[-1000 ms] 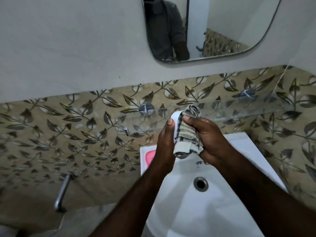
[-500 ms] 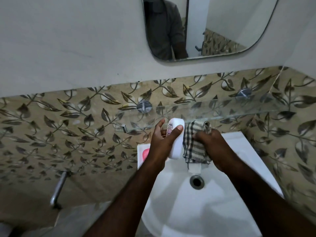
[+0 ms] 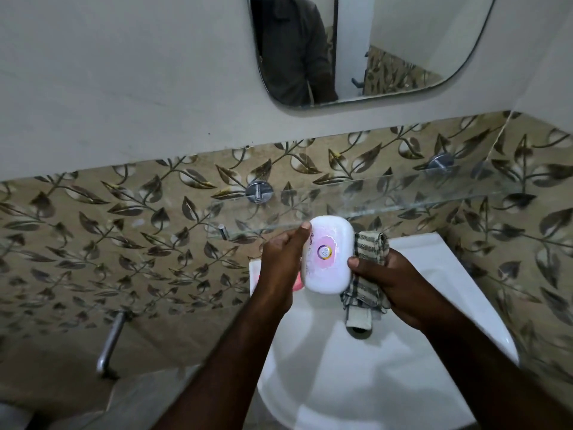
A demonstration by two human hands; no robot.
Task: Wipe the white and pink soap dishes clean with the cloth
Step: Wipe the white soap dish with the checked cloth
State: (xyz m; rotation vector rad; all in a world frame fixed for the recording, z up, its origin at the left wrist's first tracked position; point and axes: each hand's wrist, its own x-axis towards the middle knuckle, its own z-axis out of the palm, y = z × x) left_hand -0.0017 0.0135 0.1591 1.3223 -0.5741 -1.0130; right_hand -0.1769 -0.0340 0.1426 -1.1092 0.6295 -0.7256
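Over the white sink (image 3: 434,274), the left hand (image 3: 283,259) grips the white soap dish (image 3: 328,254) by its left edge, its flat pink-labelled face turned toward the camera. The right hand (image 3: 390,283) clutches the checked cloth (image 3: 369,274), thumb pressed on the dish's right side. A pink soap dish (image 3: 297,282) peeks out behind the left wrist on the sink's far-left rim.

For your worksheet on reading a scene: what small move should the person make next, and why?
Probably bring the checked cloth in the right hand across the white oval soap dish. The left hand holds its labelled face up, and the cloth sits only beside it.
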